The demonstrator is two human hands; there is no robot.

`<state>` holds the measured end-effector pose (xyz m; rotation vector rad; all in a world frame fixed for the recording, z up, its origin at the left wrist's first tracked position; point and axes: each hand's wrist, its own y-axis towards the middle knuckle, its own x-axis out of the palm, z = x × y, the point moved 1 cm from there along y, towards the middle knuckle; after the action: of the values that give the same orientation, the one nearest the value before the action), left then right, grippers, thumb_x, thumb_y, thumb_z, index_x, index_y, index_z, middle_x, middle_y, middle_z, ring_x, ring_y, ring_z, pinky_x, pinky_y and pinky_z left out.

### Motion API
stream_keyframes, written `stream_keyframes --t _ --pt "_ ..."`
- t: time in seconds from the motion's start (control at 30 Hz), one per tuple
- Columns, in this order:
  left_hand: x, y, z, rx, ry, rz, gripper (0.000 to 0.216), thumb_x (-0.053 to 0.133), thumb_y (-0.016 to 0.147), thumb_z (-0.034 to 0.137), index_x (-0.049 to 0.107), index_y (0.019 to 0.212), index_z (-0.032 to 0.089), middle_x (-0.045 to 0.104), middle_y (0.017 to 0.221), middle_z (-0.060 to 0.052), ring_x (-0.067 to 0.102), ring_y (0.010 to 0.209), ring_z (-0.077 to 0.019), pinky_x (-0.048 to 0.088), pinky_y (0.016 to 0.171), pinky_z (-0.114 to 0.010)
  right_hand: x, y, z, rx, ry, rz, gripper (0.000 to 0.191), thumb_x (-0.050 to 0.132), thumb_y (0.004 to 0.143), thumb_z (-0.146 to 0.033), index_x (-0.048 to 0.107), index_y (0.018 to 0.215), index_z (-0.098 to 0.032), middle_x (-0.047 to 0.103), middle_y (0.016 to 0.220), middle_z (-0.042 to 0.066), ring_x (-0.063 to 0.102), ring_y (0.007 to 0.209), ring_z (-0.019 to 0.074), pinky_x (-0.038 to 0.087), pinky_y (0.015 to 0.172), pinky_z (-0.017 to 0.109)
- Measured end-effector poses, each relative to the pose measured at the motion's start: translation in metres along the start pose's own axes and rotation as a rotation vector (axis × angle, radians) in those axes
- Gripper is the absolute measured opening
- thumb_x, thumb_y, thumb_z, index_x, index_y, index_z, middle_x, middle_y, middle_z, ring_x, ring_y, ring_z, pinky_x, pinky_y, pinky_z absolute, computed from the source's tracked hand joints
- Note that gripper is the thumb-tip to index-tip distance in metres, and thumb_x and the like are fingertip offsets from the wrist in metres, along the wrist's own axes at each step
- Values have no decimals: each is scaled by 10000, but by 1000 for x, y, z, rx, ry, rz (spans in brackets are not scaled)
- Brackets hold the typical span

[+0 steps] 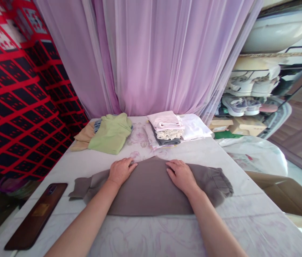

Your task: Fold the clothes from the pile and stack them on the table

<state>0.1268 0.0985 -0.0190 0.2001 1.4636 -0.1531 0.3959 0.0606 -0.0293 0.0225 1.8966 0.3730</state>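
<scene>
A grey-brown long-sleeved garment, apparently a sweatshirt [151,189], lies spread on the table with its sleeves out to both sides. My left hand [121,170] rests on its left upper part, fingers laid over the cloth and pointing inward. On the opposite side, my right hand [181,175] presses down near the right shoulder, its thumb apart from the fingers. Neither hand lifts the fabric. The right cuff [222,182] is bunched, while the left cuff [80,188] lies flatter.
Behind the garment, a green garment [112,134] overlaps a tan one [85,135]. A folded clothes stack [165,123] sits beside white cloth [195,126]. A brown-cased phone [37,216] lies on the patterned tablecloth [151,235]. A shoe rack [247,94] stands right; a purple curtain [151,57] hangs behind.
</scene>
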Motion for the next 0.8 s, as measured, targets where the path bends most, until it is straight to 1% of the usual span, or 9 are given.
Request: stream_keyframes --t 0.1,0.23,0.37,0.5,0.53,0.6,0.67,0.73,0.8 --pt "-1 -1 1 10 -45 0 376 423 934 517 638 1124 274 696 1115 -46 636 1011 -199 434 871 -305 5 4 -20 -55 -17 35 354 504 871 -245 660 1186 -202 643 1214 115 576 1110 269 454 949 424" --pt "-2 -3 0 11 -61 7 371 439 928 514 643 1114 266 704 1086 -48 638 1001 -197 441 876 -303 29 15 -45 -192 4 52 437 449 914 -301 554 1322 -183 526 1396 124 445 1313 255 360 1079 446" --pt "-2 -3 1 34 -58 21 374 437 926 515 654 1077 251 710 1052 -56 645 976 -205 455 856 -308 50 19 -51 -155 -84 -2 487 401 938 -374 501 1370 -171 471 1443 132 384 1364 267 304 1108 489" --pt "-3 -4 1 34 -75 14 380 430 928 508 657 1078 242 708 1057 -65 644 978 -215 457 855 -319 49 15 -49 -162 -111 82 526 420 922 -357 456 1403 -147 420 1478 142 385 1360 286 340 1088 477" --pt "-3 -5 0 28 -78 11 383 430 927 512 658 1079 243 709 1054 -64 644 979 -216 457 855 -320 47 14 -48 -176 -100 117 519 418 919 -335 462 1396 -135 435 1467 147 407 1344 284 361 1077 459" --pt "-3 -5 0 19 -77 9 388 435 920 528 661 1073 251 711 1046 -59 643 983 -217 459 851 -321 45 12 -46 -204 -73 162 468 401 918 -291 531 1334 -121 533 1380 156 494 1269 268 402 1051 425" --pt "-3 -6 0 15 -75 10 386 444 913 539 661 1070 261 712 1043 -55 641 989 -219 462 848 -326 46 12 -45 -221 -70 156 417 392 917 -274 617 1234 -120 621 1267 159 566 1179 263 430 1027 417" --pt "-4 -6 0 25 -76 10 379 448 913 533 657 1071 259 710 1049 -60 642 992 -225 466 842 -335 48 13 -45 -221 -99 123 403 408 911 -276 646 1193 -115 631 1251 163 576 1164 274 438 1020 426" --pt "-5 -7 0 41 -78 9 367 450 918 513 653 1070 248 707 1054 -69 644 991 -232 468 838 -343 50 15 -47 -205 -139 89 414 433 903 -279 633 1220 -103 601 1295 167 554 1195 283 430 1026 430"
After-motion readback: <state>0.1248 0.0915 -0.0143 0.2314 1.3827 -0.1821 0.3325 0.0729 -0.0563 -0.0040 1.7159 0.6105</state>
